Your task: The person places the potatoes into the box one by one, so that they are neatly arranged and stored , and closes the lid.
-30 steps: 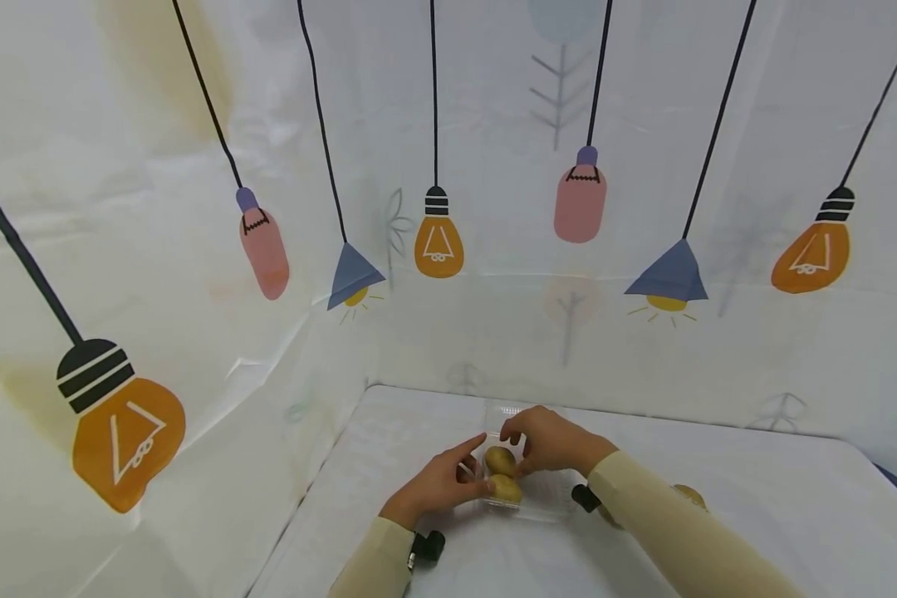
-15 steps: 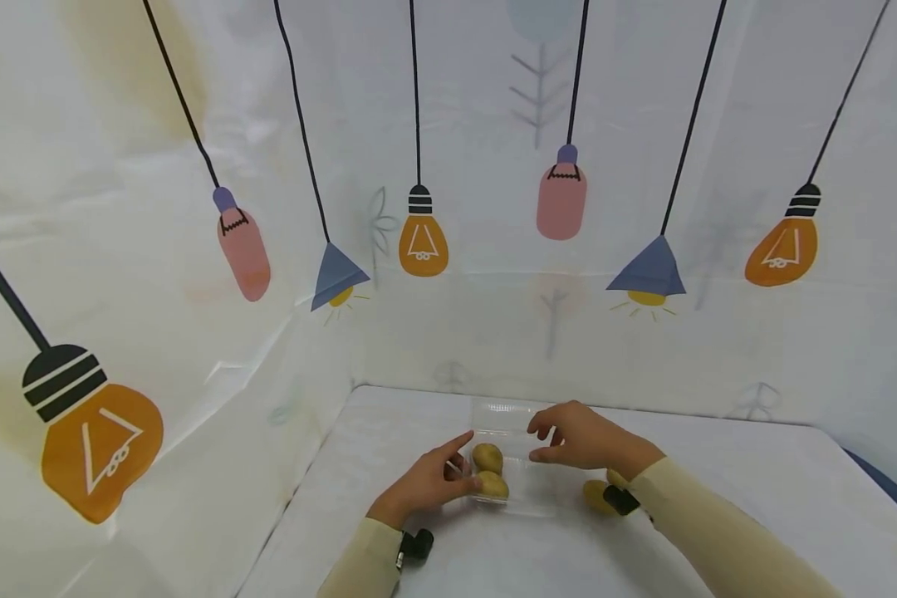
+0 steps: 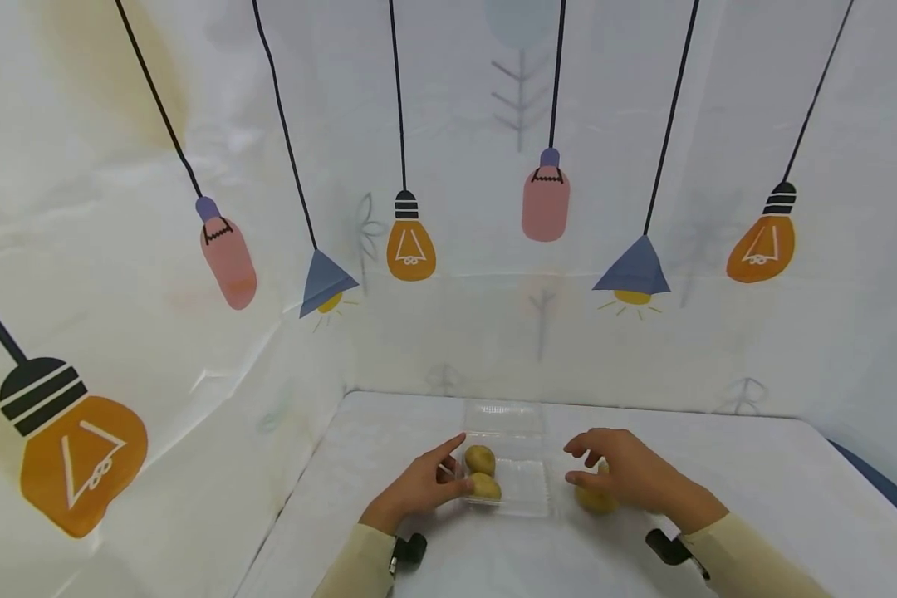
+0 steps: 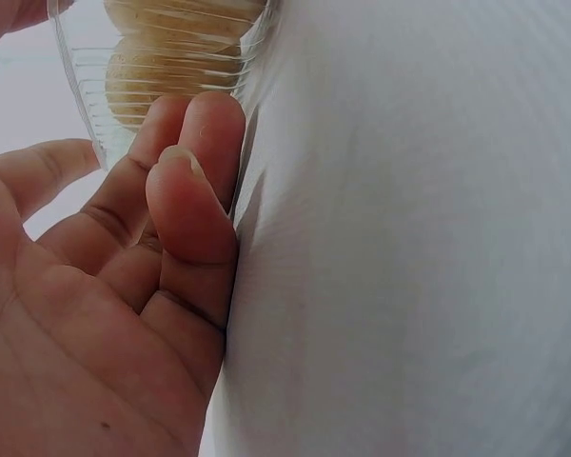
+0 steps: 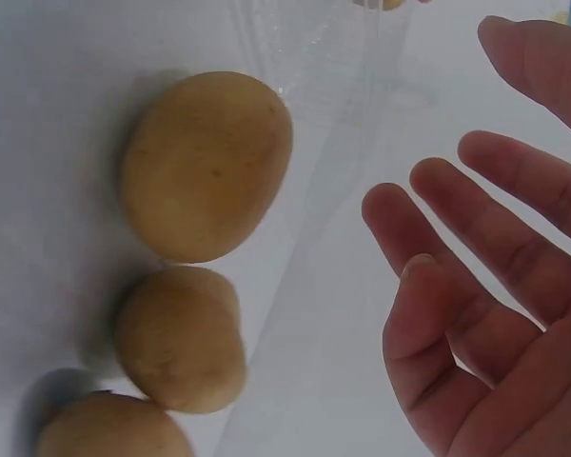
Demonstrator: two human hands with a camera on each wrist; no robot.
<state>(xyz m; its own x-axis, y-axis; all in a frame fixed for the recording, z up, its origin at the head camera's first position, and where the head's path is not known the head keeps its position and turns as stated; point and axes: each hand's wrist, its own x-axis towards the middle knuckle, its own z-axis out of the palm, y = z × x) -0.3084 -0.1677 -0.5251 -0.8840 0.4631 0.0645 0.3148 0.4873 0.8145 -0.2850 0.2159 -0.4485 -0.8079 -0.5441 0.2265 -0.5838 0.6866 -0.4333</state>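
A clear plastic container with a hinged lid lies unfolded on the white table. Two potatoes sit one behind the other in its left part. My left hand holds the container's left wall, its thumb at the rim by the nearer potato. In the left wrist view, curled fingers touch the ribbed wall. Above the loose potatoes right of the container, my right hand hovers with spread, relaxed fingers. It partly hides a potato. Three loose potatoes line up in the right wrist view.
The white tabletop meets a hanging cloth printed with lamps at the back and left. Dark wrist cameras are strapped to both forearms.
My right hand has left the container and moved right, over the loose potatoes. My left hand keeps its hold on the container. The head view has shifted slightly right.
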